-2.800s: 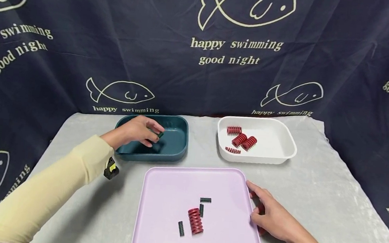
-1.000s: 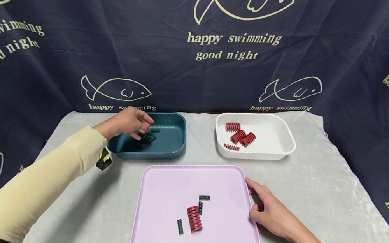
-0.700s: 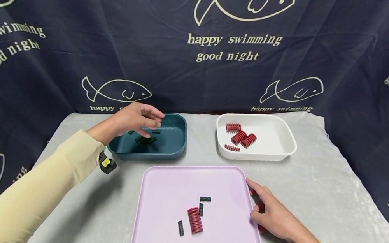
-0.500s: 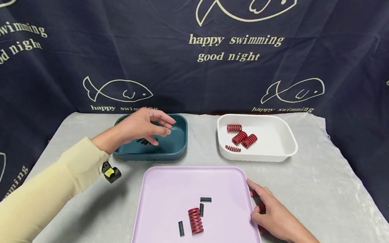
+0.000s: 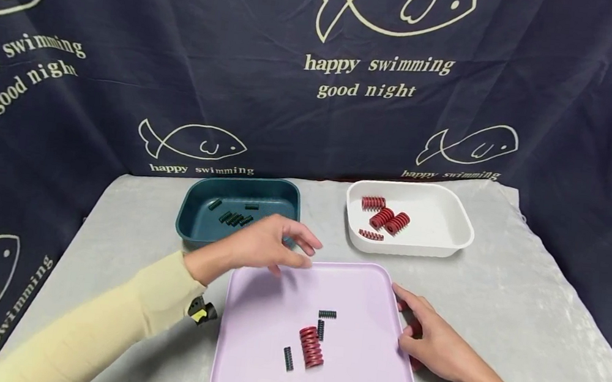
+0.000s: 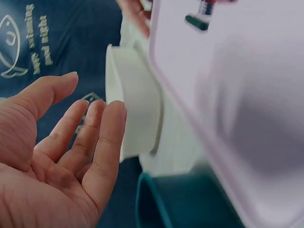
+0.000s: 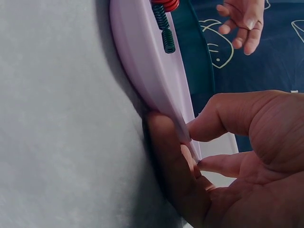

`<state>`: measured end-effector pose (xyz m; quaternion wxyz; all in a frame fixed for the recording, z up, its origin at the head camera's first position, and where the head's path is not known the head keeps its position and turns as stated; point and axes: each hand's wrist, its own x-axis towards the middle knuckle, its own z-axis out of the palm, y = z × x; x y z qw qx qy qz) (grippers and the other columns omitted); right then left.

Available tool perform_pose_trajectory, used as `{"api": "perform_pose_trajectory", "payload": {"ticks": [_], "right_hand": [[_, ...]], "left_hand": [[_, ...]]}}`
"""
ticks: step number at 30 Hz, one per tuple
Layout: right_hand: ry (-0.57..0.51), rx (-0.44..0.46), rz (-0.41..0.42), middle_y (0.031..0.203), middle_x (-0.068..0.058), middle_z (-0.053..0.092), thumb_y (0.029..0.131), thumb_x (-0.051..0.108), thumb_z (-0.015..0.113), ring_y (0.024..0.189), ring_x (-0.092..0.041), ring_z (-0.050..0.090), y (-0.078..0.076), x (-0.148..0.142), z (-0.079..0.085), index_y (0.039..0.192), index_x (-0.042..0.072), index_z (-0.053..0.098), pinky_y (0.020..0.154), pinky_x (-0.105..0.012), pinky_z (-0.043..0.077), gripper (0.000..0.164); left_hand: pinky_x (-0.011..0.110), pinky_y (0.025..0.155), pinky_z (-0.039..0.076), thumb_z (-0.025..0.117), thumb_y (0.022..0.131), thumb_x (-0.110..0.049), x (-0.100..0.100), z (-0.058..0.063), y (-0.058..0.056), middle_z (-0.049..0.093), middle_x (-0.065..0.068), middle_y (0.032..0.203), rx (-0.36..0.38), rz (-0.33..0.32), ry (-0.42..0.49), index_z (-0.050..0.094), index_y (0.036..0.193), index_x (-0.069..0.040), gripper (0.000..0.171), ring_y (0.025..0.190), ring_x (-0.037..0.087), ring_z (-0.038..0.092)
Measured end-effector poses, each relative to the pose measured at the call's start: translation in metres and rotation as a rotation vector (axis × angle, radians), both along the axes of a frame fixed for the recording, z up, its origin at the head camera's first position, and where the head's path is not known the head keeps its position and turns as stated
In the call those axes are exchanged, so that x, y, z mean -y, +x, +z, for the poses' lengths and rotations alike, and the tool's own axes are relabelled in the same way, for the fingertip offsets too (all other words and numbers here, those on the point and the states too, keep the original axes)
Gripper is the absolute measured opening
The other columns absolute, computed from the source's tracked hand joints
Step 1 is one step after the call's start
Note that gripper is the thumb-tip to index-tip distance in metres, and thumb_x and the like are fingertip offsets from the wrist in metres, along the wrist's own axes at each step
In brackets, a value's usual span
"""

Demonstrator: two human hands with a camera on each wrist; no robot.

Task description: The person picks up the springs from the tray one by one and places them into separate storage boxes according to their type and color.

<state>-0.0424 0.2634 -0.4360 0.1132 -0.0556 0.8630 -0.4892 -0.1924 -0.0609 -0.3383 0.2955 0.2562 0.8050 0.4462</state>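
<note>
A lilac tray (image 5: 259, 328) lies on the cloth-covered table with one large red spring (image 5: 311, 347) on it. Three small dark green springs (image 5: 288, 358) lie near that red one, and one appears to touch it. My left hand (image 5: 262, 245) hovers over the tray's far left edge; its relaxed, spread fingers hold nothing, as the left wrist view confirms. On the tray's right side, my right hand (image 5: 435, 342) pinches the rim between thumb and fingers. In the right wrist view the fingers (image 7: 166, 137) reach around the tray's outer edge.
Behind the tray at left stands a teal bin (image 5: 188, 223) containing several small dark green springs (image 5: 234, 218). A white bin (image 5: 438, 251) at back right holds several red springs (image 5: 381, 218). A dark fish-print curtain (image 5: 270, 101) hangs behind and at the sides.
My left hand has let go of a dark green spring in the teal bin, then moved right and nearer to the tray. My right hand has stayed on the tray's edge.
</note>
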Motion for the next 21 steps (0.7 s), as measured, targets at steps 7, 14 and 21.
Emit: {"api": "perform_pose_trajectory", "payload": {"ticks": [7, 14, 21], "right_hand": [[-0.004, -0.018, -0.007, 0.132, -0.022, 0.044, 0.086, -0.009, 0.063, 0.073, -0.013, 0.053, 0.001, 0.001, 0.000, 0.159, 0.002, 0.032, 0.046, -0.033, 0.054, 0.080], [-0.009, -0.020, -0.005, 0.131, -0.021, 0.044, 0.086, -0.008, 0.063, 0.074, -0.011, 0.053, 0.001, 0.003, 0.000, 0.159, 0.002, 0.033, 0.046, -0.033, 0.054, 0.079], [-0.024, 0.048, -0.013, 0.135, -0.020, 0.040, 0.087, -0.008, 0.063, 0.077, -0.012, 0.054, 0.002, 0.002, 0.000, 0.161, 0.004, 0.029, 0.047, -0.034, 0.054, 0.082]], "left_hand": [[0.038, 0.056, 0.059, 0.083, 0.086, -0.008, -0.018, -0.031, 0.019, 0.076, 0.006, 0.109, 0.033, -0.072, 0.005, 0.077, 0.116, -0.010, 0.030, 0.082, 0.017, 0.074], [0.029, 0.059, 0.055, 0.088, 0.082, -0.010, -0.034, -0.054, 0.032, 0.076, -0.002, 0.101, -0.031, -0.093, -0.043, 0.080, 0.109, -0.014, 0.029, 0.070, 0.007, 0.067], [0.020, 0.073, 0.046, 0.092, 0.078, -0.018, -0.046, -0.066, 0.035, 0.075, -0.014, 0.092, -0.202, -0.139, -0.141, 0.081, 0.104, -0.022, 0.029, 0.079, 0.001, 0.061]]}}
